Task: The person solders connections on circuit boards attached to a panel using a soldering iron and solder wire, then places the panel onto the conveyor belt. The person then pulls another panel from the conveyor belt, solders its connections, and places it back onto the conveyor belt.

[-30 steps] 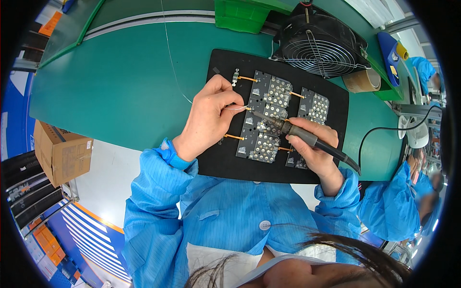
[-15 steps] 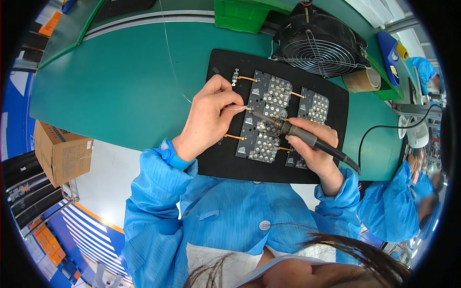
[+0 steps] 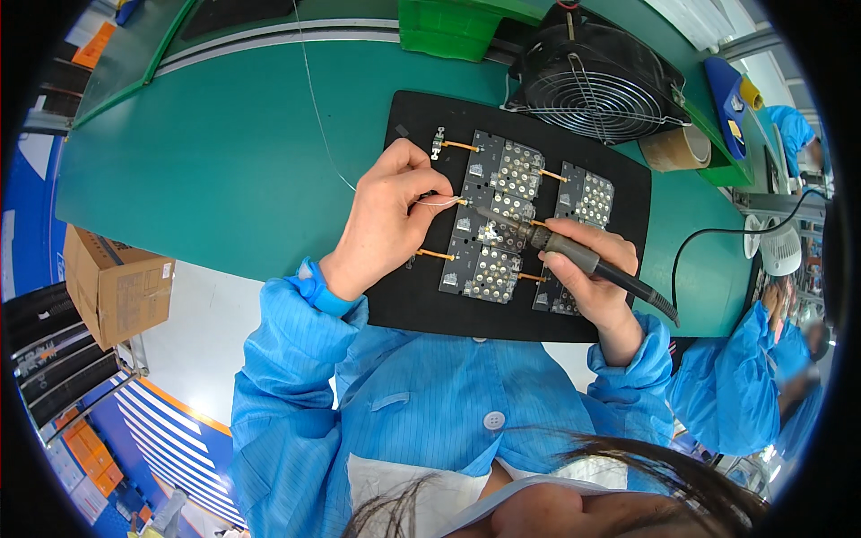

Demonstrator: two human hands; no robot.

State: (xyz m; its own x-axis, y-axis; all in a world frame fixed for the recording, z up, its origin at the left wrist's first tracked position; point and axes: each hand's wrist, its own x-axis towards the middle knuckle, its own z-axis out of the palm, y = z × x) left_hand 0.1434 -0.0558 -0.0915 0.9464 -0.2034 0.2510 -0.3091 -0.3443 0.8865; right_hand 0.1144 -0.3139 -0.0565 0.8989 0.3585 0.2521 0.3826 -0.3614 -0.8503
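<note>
Pinched between the fingertips of my left hand (image 3: 386,211) is a thin solder wire (image 3: 439,203), which trails up off the far side of the bench. Its end reaches the left edge of the middle dark circuit board (image 3: 482,199), by a short orange lead. My right hand (image 3: 592,269) grips a soldering iron (image 3: 571,250) like a pen. The iron slants leftward over that board, its tip close to the wire end; whether they touch is too fine to tell. Several such boards, with round silvery parts and orange leads, lie on a black mat (image 3: 413,305).
Beyond the mat stands a black fan (image 3: 596,90) with a wire guard, beside a tape roll (image 3: 674,150). A green bin (image 3: 448,29) sits at the back. The iron's black cable (image 3: 686,247) loops right. A cardboard box (image 3: 117,287) is at left; co-workers in blue (image 3: 731,377) are at right.
The soldering iron and my right hand have shifted slightly right, drawing the tip back a little from the board's left edge. My left hand stays nearly still with the solder wire.
</note>
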